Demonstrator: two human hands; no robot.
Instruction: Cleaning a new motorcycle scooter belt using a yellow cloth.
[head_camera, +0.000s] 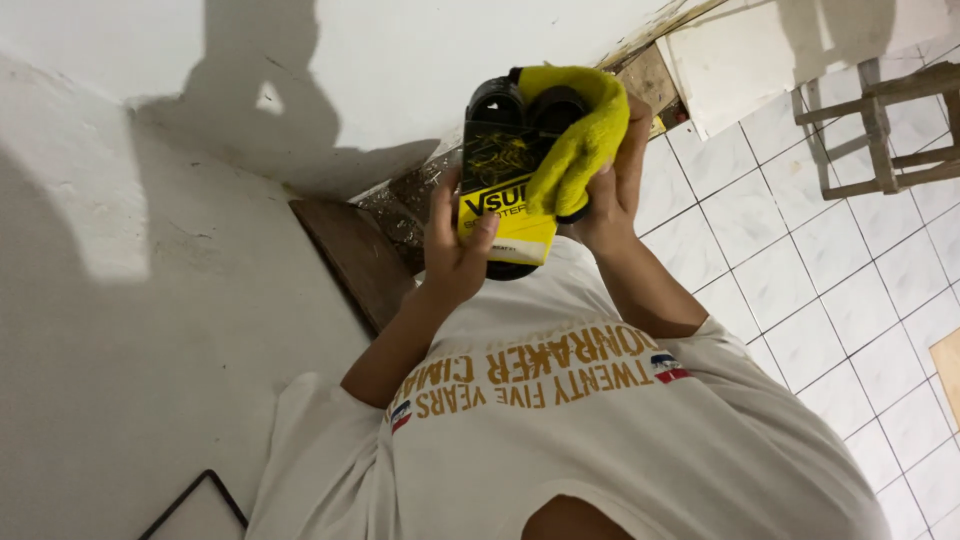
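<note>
My left hand (452, 250) grips a black rubbery part wrapped in a black and yellow cardboard sleeve (503, 190), held up in front of my chest. My right hand (618, 170) presses a yellow cloth (578, 135) against the upper right side of that black part. The cloth covers part of the black loop and my right fingers curl over it. Below both hands is my white shirt (600, 430) with gold lettering.
A white wall (150, 250) fills the left side. A dark wooden board (345, 250) leans at the wall's foot. White floor tiles (800, 280) spread to the right, with a wooden stool frame (880, 120) at the top right. A thin black wire frame (195, 500) lies bottom left.
</note>
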